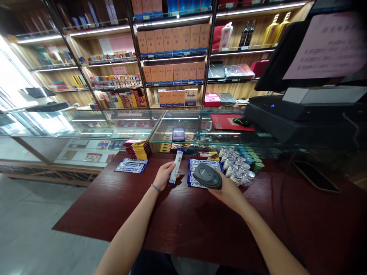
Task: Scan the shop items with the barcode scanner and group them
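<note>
My left hand (164,174) is closed around a narrow blue-and-white packet (176,167), held tilted above the dark red table (177,214). In my right hand (228,189) is a dark grey barcode scanner (207,176), its head turned left toward the packet. Beneath the scanner lies a group of similar blue-and-white packets (192,181), partly hidden by it. A smaller group of such packets (131,166) rests at the table's far left. What is printed on the packets is too small to read.
Stacked red-and-yellow packs (137,149) stand at the table's back left. Several small cans (236,177) cluster right of the scanner. A phone (316,176) lies at the right, near a cable. Behind runs a glass display counter (160,126); a monitor (312,49) looms upper right.
</note>
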`<state>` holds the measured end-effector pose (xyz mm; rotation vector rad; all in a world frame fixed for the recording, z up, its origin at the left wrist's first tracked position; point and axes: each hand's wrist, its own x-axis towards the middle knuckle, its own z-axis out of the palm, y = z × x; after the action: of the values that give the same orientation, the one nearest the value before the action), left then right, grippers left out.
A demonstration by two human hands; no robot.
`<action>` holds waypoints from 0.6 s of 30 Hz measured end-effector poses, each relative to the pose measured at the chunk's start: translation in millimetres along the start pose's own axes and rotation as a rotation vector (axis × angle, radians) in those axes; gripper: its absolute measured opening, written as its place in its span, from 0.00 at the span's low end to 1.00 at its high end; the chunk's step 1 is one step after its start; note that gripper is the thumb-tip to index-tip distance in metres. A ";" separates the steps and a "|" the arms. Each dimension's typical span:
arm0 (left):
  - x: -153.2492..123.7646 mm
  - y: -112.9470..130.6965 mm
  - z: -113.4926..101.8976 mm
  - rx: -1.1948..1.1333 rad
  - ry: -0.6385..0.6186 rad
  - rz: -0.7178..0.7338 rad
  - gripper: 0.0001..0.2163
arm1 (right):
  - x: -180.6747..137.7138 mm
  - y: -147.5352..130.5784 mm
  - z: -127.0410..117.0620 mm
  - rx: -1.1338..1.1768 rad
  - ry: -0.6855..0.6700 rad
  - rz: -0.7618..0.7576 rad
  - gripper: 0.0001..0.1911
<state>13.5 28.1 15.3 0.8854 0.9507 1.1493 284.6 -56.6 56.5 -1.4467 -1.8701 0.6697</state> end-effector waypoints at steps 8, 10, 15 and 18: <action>-1.5 26.9 -3.0 0.080 0.040 0.158 0.23 | 2.2 1.0 6.4 0.057 0.028 0.033 0.24; -1.2 39.8 -11.3 0.181 0.088 0.313 0.22 | 2.3 0.3 6.8 0.060 0.035 0.057 0.23; -16.6 65.8 -62.7 0.652 0.193 0.559 0.15 | 1.3 -2.6 7.7 0.071 0.073 0.058 0.24; -35.4 72.7 -109.5 1.025 0.244 0.615 0.11 | 0.4 -5.0 8.9 0.074 0.077 0.047 0.24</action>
<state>-117.6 15.9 49.9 1.9924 1.5741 1.2773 274.7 -57.4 54.6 -1.4519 -1.7401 0.6892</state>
